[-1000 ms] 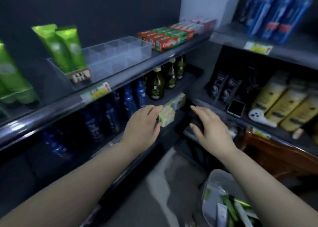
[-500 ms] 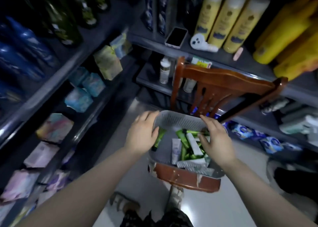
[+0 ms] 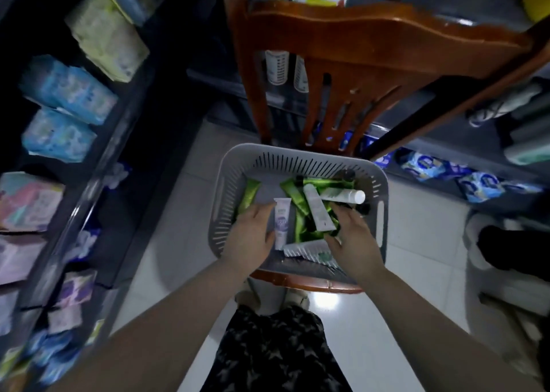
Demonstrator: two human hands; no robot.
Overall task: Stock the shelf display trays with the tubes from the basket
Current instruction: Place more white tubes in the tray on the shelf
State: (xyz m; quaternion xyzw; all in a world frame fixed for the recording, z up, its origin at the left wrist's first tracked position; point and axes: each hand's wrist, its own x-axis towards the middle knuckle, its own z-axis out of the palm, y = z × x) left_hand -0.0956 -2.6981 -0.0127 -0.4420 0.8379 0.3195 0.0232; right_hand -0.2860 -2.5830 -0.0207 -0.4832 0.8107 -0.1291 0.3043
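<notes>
Head view, looking down: a grey basket [image 3: 297, 159] on a wooden chair [image 3: 372, 34] holds many green and white tubes [image 3: 317, 210], with the left hand [image 3: 250, 238] and right hand [image 3: 355, 244] inside it, each grip spread and holding nothing, so most stocking seems undone.

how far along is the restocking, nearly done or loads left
Done: cannot tell, since the trays are out of view. In hand: both hands are down in the basket on the chair, the left hand beside a small white tube and the right hand among the green tubes. Nothing is lifted yet. Left: plenty, as a pile of green and white tubes lies in the basket.
</notes>
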